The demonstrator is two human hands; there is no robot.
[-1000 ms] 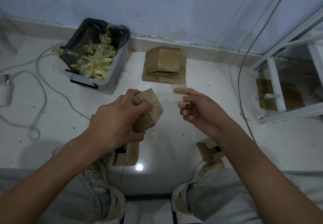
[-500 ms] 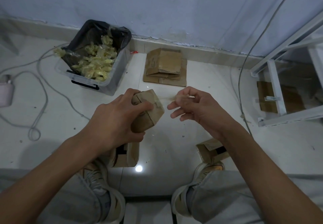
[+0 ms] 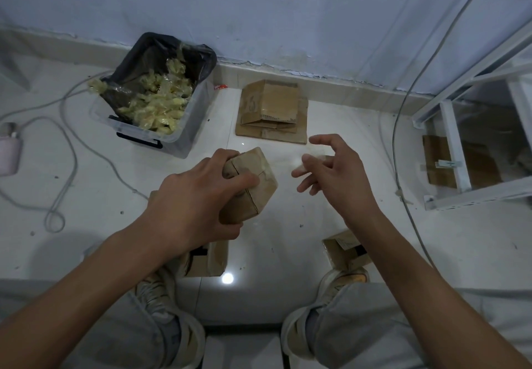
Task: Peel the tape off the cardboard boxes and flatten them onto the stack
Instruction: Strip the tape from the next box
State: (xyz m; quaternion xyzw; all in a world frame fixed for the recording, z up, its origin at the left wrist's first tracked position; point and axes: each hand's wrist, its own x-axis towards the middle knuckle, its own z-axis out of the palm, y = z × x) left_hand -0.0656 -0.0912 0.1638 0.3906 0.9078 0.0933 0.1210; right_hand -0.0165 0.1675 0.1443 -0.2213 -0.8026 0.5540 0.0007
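box in left hand

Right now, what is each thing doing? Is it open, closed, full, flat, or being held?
Left hand: grips the small box.
Small box: closed, held up.
Right hand: fingers spread, clear tape stuck on them.
Bin: open, holds crumpled tape.
Cardboard stack: flattened, on the floor.

My hands: two, left gripping box, right with fingers spread. Small cardboard boxes still whole: three, one held, two by my feet. Flattened stack: one. Plastic bin of tape scraps: one. My shoes: two.
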